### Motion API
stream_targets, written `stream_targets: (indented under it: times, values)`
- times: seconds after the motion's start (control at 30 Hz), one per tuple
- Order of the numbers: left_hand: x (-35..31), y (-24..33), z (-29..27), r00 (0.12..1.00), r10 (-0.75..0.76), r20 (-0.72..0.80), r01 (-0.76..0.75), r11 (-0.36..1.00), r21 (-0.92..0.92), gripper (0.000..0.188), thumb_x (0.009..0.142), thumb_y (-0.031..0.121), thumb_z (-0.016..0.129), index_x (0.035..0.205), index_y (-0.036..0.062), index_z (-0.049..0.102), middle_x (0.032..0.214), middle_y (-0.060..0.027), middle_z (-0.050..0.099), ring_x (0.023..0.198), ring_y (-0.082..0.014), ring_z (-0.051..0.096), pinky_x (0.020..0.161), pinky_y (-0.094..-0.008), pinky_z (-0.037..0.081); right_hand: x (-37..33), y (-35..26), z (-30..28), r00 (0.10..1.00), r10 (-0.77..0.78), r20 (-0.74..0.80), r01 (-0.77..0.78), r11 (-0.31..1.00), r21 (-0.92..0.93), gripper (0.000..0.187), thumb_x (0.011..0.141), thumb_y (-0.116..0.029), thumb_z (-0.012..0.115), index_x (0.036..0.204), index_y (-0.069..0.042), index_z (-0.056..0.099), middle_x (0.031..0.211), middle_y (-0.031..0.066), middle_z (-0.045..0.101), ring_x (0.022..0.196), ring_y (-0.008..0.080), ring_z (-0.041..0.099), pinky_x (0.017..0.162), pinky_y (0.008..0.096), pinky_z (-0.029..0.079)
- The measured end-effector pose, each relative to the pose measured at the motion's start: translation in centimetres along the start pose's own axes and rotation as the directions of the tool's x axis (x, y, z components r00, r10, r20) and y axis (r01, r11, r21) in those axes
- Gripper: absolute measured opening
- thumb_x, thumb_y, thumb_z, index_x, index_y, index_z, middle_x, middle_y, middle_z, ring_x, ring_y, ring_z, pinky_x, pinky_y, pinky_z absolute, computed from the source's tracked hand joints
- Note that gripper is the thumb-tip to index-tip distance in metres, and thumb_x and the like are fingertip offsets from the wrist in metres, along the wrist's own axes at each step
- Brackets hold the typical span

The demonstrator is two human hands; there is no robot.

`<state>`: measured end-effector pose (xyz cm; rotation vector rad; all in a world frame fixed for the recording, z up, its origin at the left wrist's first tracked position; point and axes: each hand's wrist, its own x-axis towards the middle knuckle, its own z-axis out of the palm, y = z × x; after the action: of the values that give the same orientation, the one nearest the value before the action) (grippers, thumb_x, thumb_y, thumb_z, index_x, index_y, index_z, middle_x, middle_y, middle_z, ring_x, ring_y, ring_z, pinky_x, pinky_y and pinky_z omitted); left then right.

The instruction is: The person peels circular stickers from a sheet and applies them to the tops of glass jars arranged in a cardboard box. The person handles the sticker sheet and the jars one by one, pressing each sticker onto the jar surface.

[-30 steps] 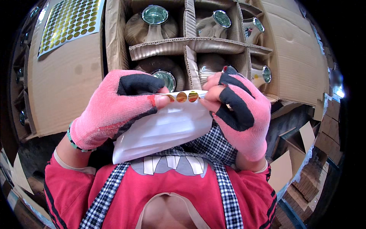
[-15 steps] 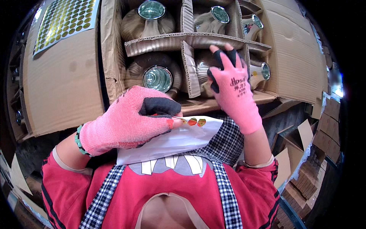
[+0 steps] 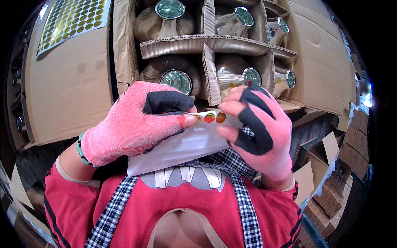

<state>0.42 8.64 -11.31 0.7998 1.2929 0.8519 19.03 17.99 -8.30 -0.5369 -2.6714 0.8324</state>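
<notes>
My left hand [image 3: 138, 122], in a pink and black glove, pinches a white backing sheet [image 3: 182, 146] that carries a short row of round orange and gold stickers [image 3: 215, 118] along its top edge. My right hand [image 3: 256, 132], gloved the same way, is at the sheet's right end with its fingertips on the stickers. Both hands are held close to my chest, just in front of an open cardboard box [image 3: 74, 82]. Cardboard dividers [image 3: 206, 43] split the box into cells, each holding a wrapped bottle with a shiny round cap [image 3: 175, 80].
A sheet of several gold round stickers [image 3: 72, 20] lies on the box's left flap. More capped bottles [image 3: 169, 8] fill the rear cells. Cardboard scraps and stacked flat boxes [image 3: 331, 165] sit low on the right.
My right hand has come back down from the bottle cell in the box to the sticker sheet, and its fingertips are on the stickers again. My left hand kept hold of the sheet.
</notes>
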Motion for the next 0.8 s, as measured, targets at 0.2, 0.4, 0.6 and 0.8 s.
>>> stream_targets:
  times: [0.2,0.4,0.6,0.8]
  values:
    - [0.0,0.0,0.1,1.000,0.016,-0.021,-0.014,0.998,0.057,0.018,0.069,0.013,0.066,0.076,-0.0036,0.061,0.069,-0.0041,0.054,0.065,-0.0092,0.049,0.057,-0.0224,0.038,0.2,0.1,0.4,0.995,0.099,-0.006,-0.098,0.994,0.042,0.023,0.057,-0.002,0.069,0.078,-0.001,0.059,0.075,0.0099,0.057,0.070,0.0247,0.056,0.065,0.0306,0.044]
    - [0.1,-0.1,0.0,0.972,0.223,0.076,-0.235,0.940,0.247,0.020,0.070,0.014,0.065,0.080,-0.0036,0.061,0.074,-0.0045,0.056,0.069,-0.0104,0.050,0.061,-0.0226,0.039,-0.5,0.8,0.0,0.982,0.163,0.099,-0.180,0.964,0.195,0.020,0.063,-0.008,0.067,0.076,-0.002,0.053,0.072,0.0118,0.052,0.070,0.0308,0.052,0.063,0.0361,0.042]
    - [-0.2,-0.1,0.5,0.862,0.496,-0.107,-0.461,0.854,0.240,0.035,0.063,0.003,0.067,0.096,-0.0027,0.057,0.083,-0.0056,0.056,0.078,-0.0121,0.051,0.072,-0.0247,0.043,-0.5,0.5,-0.6,0.984,0.174,-0.034,-0.168,0.977,0.134,0.019,0.061,-0.002,0.066,0.073,-0.002,0.052,0.069,0.0109,0.051,0.067,0.0295,0.051,0.060,0.0344,0.041]
    - [-0.6,0.3,-0.2,0.787,0.616,0.034,-0.573,0.709,0.412,0.032,0.060,-0.001,0.064,0.091,-0.0024,0.059,0.084,-0.0116,0.057,0.077,-0.0209,0.055,0.067,-0.0277,0.046,-0.6,0.0,-1.0,0.978,0.209,-0.025,-0.196,0.949,0.247,0.017,0.059,0.001,0.065,0.071,-0.001,0.053,0.066,0.0089,0.052,0.062,0.0252,0.051,0.058,0.0319,0.041]
